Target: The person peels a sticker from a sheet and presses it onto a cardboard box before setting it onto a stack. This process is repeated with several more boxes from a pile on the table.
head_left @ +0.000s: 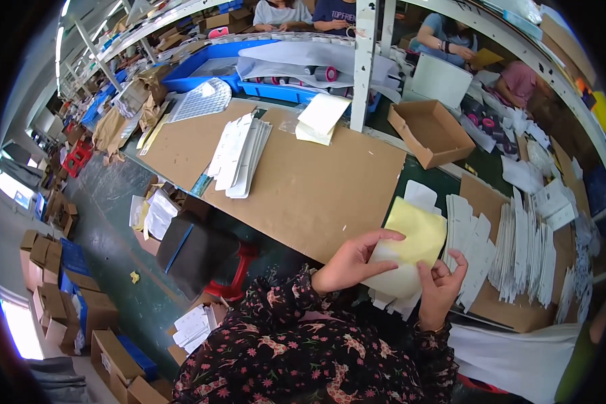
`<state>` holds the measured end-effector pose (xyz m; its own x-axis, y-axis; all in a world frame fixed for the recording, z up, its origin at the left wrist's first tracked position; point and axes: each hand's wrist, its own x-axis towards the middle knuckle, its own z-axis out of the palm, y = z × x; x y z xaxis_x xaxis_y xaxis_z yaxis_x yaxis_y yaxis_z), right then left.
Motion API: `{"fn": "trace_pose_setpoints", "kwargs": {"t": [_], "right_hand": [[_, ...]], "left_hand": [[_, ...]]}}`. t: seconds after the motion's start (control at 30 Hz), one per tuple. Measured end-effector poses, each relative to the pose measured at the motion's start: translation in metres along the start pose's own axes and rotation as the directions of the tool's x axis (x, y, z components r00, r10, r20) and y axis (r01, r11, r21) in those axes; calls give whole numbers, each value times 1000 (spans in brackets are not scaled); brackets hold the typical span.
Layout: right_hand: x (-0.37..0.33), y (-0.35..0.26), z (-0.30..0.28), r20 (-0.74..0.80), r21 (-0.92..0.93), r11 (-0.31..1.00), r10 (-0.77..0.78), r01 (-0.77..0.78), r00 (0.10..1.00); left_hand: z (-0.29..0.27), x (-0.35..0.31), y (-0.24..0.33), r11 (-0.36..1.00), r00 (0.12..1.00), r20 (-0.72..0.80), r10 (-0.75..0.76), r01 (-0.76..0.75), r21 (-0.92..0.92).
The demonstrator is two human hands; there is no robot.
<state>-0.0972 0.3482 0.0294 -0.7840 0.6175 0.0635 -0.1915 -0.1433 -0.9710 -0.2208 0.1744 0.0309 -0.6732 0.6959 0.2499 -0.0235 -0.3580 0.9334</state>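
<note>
A soft yellow sheet (pixel 419 225) with a paler, curled lower part is held up between both hands at the table's near edge. My left hand (pixel 362 261) pinches its left side between thumb and fingers. On the lower right edge, my right hand (pixel 440 288) grips it with the thumb and bent fingers, the index finger raised. Behind the sheet, flat white die-cut cards (pixel 421 194) stick out above and below; their middle is hidden. To the right lies a spread of similar white flat cartons (pixel 466 242).
A stack of folded white cartons (pixel 239 155) and a pad of pale sheets (pixel 323 118) lie on the brown cardboard (pixel 303 195). Farther right are an open cardboard box (pixel 432 133) and rows of white cartons (pixel 524 252). A white post (pixel 365 67) rises behind; co-workers sit beyond.
</note>
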Motion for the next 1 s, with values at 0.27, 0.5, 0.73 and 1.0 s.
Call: {"fn": "trace_pose_setpoints", "kwargs": {"t": [0.27,0.5,0.73,1.0], "right_hand": [[-18,-1,0,96,-99,993,-58,68,994],[-19,-3,2,60,-94,994,-45,50,997],[-14,-18,5,101,-804,463,-511,372,854],[8,-10,26,295,-679,560,-384,475,875]], "left_hand": [[-6,-6,-1,989,988,-68,-135,131,-71],[-6,4,0,978,981,8,-192,192,-80],[-6,12,-16,990,990,19,-141,140,25],[-6,13,-17,988,995,19,-101,98,117]]}}
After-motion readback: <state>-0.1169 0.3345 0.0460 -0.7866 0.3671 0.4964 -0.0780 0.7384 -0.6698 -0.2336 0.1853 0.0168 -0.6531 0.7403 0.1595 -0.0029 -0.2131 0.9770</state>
